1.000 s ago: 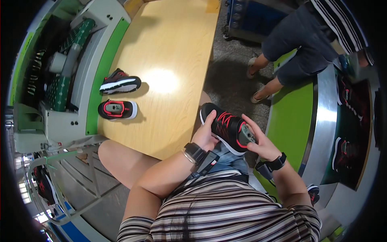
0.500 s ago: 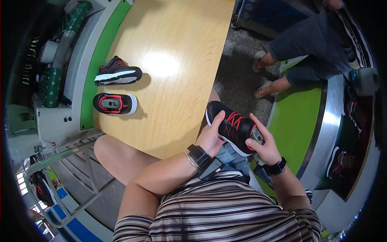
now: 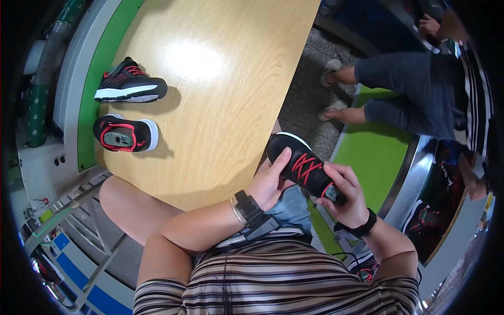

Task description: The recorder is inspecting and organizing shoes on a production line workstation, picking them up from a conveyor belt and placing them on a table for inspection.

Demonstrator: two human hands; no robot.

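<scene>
Both my hands hold a black sneaker (image 3: 302, 165) with red laces and a white sole edge, above my lap. My left hand (image 3: 269, 184) grips its toe end, thumb on the upper and the other fingers partly hidden beneath. Around the heel end closes my right hand (image 3: 347, 197), beside the collar, where a grey-green shoe last (image 3: 332, 193) shows in the opening. Two matching sneakers rest at the left of the table: one (image 3: 131, 84) lies tilted with its sole edge showing, the nearer one (image 3: 125, 134) stands with a last inside.
A wood-grain table (image 3: 220, 100) spans the front, with a green-edged machine (image 3: 97, 79) at its left. To the right runs a green surface (image 3: 367, 157) beside a metal-edged rack (image 3: 441, 220) holding more shoes. Another person in blue shorts (image 3: 404, 89) is at the far right.
The sneaker has turned slightly in my hands, showing more of its laced top. My right hand has shifted around the heel. The view has swung right, and the other person's hands have come into sight.
</scene>
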